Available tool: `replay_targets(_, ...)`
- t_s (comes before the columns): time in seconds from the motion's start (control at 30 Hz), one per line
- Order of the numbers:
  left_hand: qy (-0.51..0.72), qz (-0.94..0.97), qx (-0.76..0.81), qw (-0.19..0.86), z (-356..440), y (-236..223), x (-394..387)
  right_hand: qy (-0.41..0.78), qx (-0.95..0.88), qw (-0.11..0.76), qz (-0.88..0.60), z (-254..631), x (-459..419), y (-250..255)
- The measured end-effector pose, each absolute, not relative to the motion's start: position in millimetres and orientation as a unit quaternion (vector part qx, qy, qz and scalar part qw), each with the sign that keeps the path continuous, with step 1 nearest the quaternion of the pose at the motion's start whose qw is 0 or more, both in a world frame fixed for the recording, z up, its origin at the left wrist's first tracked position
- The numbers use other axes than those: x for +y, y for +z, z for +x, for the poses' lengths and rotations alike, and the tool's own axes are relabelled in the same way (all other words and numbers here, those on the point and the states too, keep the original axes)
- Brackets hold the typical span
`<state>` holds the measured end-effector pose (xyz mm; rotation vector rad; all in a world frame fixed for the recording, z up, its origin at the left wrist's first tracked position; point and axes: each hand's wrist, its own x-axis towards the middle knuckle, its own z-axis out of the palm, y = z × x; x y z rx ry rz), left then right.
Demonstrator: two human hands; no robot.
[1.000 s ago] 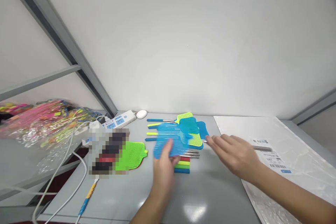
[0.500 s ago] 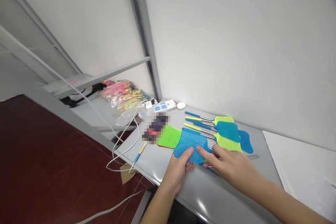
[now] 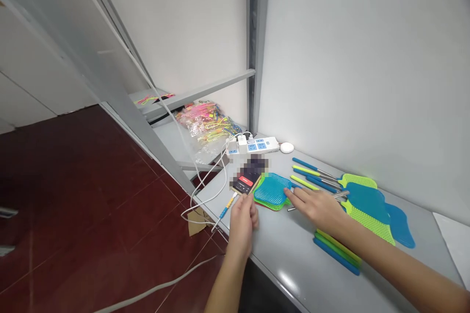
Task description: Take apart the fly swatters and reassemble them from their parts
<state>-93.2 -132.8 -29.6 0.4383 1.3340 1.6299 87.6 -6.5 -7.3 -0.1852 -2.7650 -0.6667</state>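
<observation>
A blue fly swatter (image 3: 274, 189) with a perforated head lies over a green fly swatter (image 3: 278, 207), on the left part of the grey table. My right hand (image 3: 312, 204) is closed at the neck end of the blue swatter, its fingertips on the head's right edge. A metal stem sticks out behind that hand. My left hand (image 3: 243, 216) is curled shut near the table's front edge, just below a phone (image 3: 245, 181), with nothing visible in it. Blue, green and yellow handles (image 3: 338, 253) lie side by side below my right forearm.
Several more swatters, including a dark blue one (image 3: 367, 201), are spread along the wall. A power strip (image 3: 271, 145) with white cables and a white round object (image 3: 287, 147) stand at the back. Bagged colourful cords (image 3: 209, 120) lie on the shelf at left.
The blue swatter has gone from between both hands onto the green one. My left hand has let go of it and curled up. The view has swung left.
</observation>
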Motion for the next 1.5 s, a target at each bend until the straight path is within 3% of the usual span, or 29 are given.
replay_targets(0.17, 0.659, 0.242, 0.635, 0.322, -103, -38, -143, -0.204, -0.965, 0.150, -0.061, 84, 0, -23)
replay_targets(0.33, 0.594, 0.327, 0.675, 0.290, -99, -45, -140, -0.152, -0.976, 0.106, -0.110, 88, -1, -25)
replay_targets(0.47, 0.558, 0.367, 0.690, 0.277, -97, -45, -138, -0.108, -0.977, 0.120, -0.141, 95, -7, -9)
replay_targets(0.9, 0.509, 0.479, 0.688, 0.195, -89, -33, -121, 0.230, -0.863, 0.332, -0.303, 196, -47, 59)
replay_targets(1.0, 0.458, 0.578, 0.658, 0.152, -82, -19, -107, 0.260, -0.823, 0.386, -0.325, 222, -54, 64)
replay_targets(1.2, 0.222, 0.731, 0.645, 0.013, -76, -18, -87, 0.283, -0.779, 0.441, -0.344, 257, -65, 65)
replay_targets(1.5, 0.185, 0.762, 0.620, 0.014, -75, -21, -79, 0.316, -0.715, 0.505, -0.366, 272, -68, 55)
